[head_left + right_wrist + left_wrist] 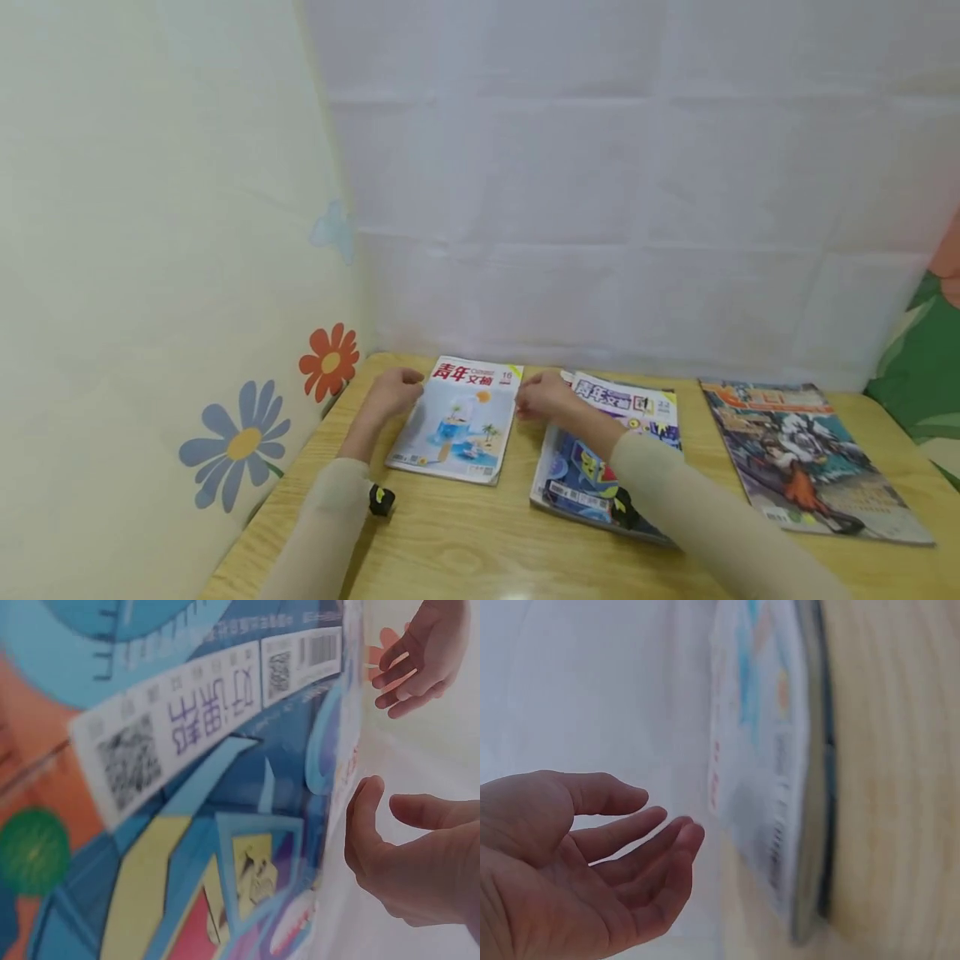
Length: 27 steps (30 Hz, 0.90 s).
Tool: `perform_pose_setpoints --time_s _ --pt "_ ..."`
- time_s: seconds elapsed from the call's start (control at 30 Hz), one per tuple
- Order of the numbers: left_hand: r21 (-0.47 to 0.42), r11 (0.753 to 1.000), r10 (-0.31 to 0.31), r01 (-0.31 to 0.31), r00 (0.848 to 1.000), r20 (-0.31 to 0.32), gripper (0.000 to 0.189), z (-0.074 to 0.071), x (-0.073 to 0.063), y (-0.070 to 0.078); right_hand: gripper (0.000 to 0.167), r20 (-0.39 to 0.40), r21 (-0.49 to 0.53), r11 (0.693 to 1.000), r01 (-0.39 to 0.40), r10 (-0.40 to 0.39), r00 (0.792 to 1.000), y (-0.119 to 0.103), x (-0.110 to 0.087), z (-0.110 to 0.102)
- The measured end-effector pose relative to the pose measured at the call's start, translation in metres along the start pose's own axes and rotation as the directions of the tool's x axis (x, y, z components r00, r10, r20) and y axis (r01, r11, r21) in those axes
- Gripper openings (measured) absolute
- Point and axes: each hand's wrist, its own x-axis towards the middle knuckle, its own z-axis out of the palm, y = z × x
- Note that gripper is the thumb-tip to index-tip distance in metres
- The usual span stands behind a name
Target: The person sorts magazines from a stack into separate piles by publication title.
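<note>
A magazine with a white and pale-blue cover lies face up on the left part of the table. At its upper left edge is my left hand, fingers loosely bent and holding nothing; the left wrist view shows the same hand apart from the magazine's edge. My right hand hovers between this magazine and a blue-covered magazine, its forearm crossing over the latter. In the right wrist view, the thumb and fingers of my right hand are bent with a gap between them and nothing held.
The blue-covered magazine lies atop others in a small pile. Farther right, a larger magazine with a dark illustrated cover lies flat on the wooden table. Pale wall coverings stand behind the table and a flower-printed one along its left.
</note>
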Motion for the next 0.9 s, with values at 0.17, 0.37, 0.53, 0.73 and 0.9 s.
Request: perform_pose_setpoints --time_s 0.17,0.37,0.53,0.73,0.9 --pt "-0.045 0.995 0.092 -0.091 0.996 0.016 0.037 0.002 -0.005 0.018 0.034 -0.003 -0.063 0.997 0.046 -0.046 0.999 -0.012 -0.018 -0.015" --pt "-0.004 0.976 0.219 -0.219 0.974 0.051 0.037 0.012 -0.019 0.044 0.035 0.002 -0.103 0.990 0.100 -0.100 0.995 -0.017 -0.040 -0.044" --pt "0.017 0.953 0.298 -0.303 0.945 0.138 0.033 0.026 -0.029 0.062 0.035 -0.030 -0.087 0.989 0.120 -0.122 0.992 -0.012 -0.056 -0.071" --pt "0.010 0.892 0.443 -0.452 0.879 0.179 0.029 0.045 -0.041 0.079 0.035 -0.076 -0.180 0.973 0.141 -0.157 0.985 -0.002 -0.078 -0.098" --pt "-0.005 0.878 0.469 -0.478 0.860 0.199 0.025 0.067 -0.051 0.086 0.034 -0.116 -0.279 0.951 0.136 -0.174 0.978 0.005 -0.092 -0.114"
